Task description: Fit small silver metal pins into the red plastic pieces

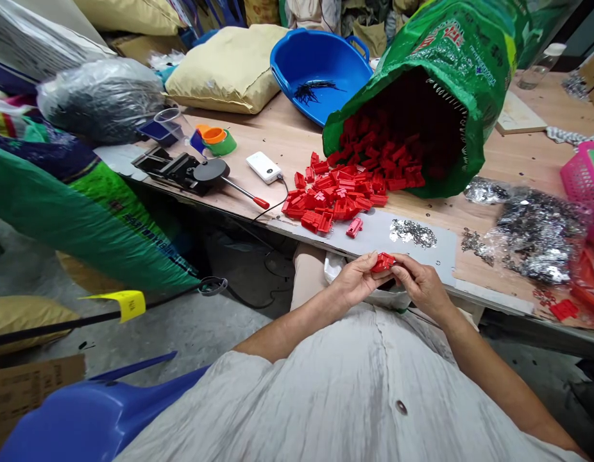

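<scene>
Between my two hands, just off the table's front edge, is a small red plastic part (384, 262). My left hand (357, 279) grips it from the left with thumb and fingers. From the other side my right hand (419, 282) pinches at its right end; whether a tiny metal piece is between those fingertips is hidden. Beyond them a heap of red plastic parts (338, 192) spills from a green woven sack (475, 96) lying on its side. One loose red part (355, 227) sits apart at the heap's front. Small shiny metal pieces (412, 233) are spread on a grey sheet (444, 247).
A black lever tool (210, 171) and a white power bank (263, 167) with a cable lie left. Behind stand a blue basin (321, 58) and a beige sack (229, 67). To the right are bagged metal pieces (542, 231) and a pink basket (578, 183).
</scene>
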